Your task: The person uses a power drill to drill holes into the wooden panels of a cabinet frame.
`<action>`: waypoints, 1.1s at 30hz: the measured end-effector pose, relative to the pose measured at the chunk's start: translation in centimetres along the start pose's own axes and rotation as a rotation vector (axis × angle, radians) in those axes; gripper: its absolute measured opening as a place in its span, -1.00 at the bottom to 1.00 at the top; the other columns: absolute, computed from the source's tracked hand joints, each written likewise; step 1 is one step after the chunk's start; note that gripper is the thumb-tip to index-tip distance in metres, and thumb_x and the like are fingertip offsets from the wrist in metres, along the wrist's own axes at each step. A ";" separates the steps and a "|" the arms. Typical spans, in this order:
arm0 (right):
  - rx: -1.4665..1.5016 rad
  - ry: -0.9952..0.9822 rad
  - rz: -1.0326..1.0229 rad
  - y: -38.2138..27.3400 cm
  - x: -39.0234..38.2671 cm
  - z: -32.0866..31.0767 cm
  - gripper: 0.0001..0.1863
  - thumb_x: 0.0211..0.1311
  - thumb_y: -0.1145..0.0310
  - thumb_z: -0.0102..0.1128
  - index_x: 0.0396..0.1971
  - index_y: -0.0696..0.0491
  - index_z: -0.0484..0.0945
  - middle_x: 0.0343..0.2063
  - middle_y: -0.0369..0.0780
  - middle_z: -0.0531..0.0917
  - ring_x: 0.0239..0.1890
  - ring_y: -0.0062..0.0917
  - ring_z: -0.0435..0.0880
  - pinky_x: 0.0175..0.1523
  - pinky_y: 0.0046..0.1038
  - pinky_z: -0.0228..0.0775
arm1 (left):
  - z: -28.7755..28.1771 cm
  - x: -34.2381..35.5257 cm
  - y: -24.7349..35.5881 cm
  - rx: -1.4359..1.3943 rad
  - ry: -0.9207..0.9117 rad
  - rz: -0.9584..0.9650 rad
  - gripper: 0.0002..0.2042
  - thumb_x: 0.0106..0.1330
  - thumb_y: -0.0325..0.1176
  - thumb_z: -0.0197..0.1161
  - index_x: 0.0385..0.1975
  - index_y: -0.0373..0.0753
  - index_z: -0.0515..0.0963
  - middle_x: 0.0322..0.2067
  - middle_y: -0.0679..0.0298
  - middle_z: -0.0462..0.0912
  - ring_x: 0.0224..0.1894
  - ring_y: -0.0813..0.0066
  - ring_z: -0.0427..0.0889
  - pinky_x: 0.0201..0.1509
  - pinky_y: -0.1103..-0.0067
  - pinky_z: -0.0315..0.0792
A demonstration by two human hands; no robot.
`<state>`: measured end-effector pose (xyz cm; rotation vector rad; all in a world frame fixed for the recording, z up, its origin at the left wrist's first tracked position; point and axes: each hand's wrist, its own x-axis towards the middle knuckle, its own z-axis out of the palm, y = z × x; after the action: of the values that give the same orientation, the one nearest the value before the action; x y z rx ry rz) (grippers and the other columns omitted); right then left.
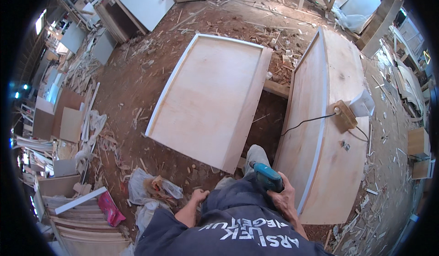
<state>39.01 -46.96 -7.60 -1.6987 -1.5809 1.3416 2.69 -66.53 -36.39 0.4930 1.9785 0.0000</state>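
My right hand (286,196) is wrapped round a teal power drill (268,177) at the lower middle, in front of my body. The drill points up and left, its tip close to my shoe (257,154). My left hand (199,195) is curled closed beside my leg; whatever lies in its fingers, if anything, is hidden. Ahead of me a shallow wooden panel box (206,96) with raised, white-edged sides lies on the ground. To its right stands a second long wooden box (340,68), its white-edged front rim facing the first.
A small wooden block with a black cord (345,114) rests on the right box, near a white container (362,104) and small metal pieces (345,145). Plastic bags (146,187) lie at left by stacked boards (87,224). Wood scraps litter the dirt floor (132,100).
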 end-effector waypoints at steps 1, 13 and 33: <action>0.021 0.001 0.002 0.4 -0.7 0.0 -0.24 -0.10 0.50 0.46 0.23 0.07 0.44 -0.07 0.01 0.71 0.03 -0.29 0.70 0.16 -0.35 0.49 | -0.2 0.1 -0.6 -0.054 0.022 -0.005 -0.46 0.13 0.10 0.36 -0.16 -0.31 0.71 -0.15 -0.07 0.73 -0.03 0.13 0.71 0.13 0.33 0.51; 0.696 0.254 0.109 2.5 -5.9 -6.7 -0.48 -0.05 0.64 0.30 0.02 0.16 0.48 -0.30 -0.14 0.68 -0.34 -0.44 0.71 -0.32 -0.45 0.59 | 2.1 -3.9 -7.8 -0.104 0.210 0.061 -0.47 0.16 0.11 0.36 -0.21 -0.33 0.73 -0.17 -0.01 0.75 -0.07 0.20 0.73 0.05 0.41 0.52; 1.495 0.652 0.190 19.5 -11.3 -12.9 -0.63 0.18 0.35 0.31 -0.08 0.23 0.51 -0.31 -0.17 0.67 -0.27 -0.42 0.70 -0.34 -0.45 0.61 | 0.5 -0.3 7.2 0.167 0.182 0.541 -0.65 0.22 -0.13 0.37 -0.20 -0.30 0.72 -0.29 0.11 0.77 -0.21 0.35 0.73 -0.09 0.45 0.54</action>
<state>61.13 -58.55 -14.81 -1.0242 0.1162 1.2391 5.73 -60.13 -34.76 1.1595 1.9698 0.2270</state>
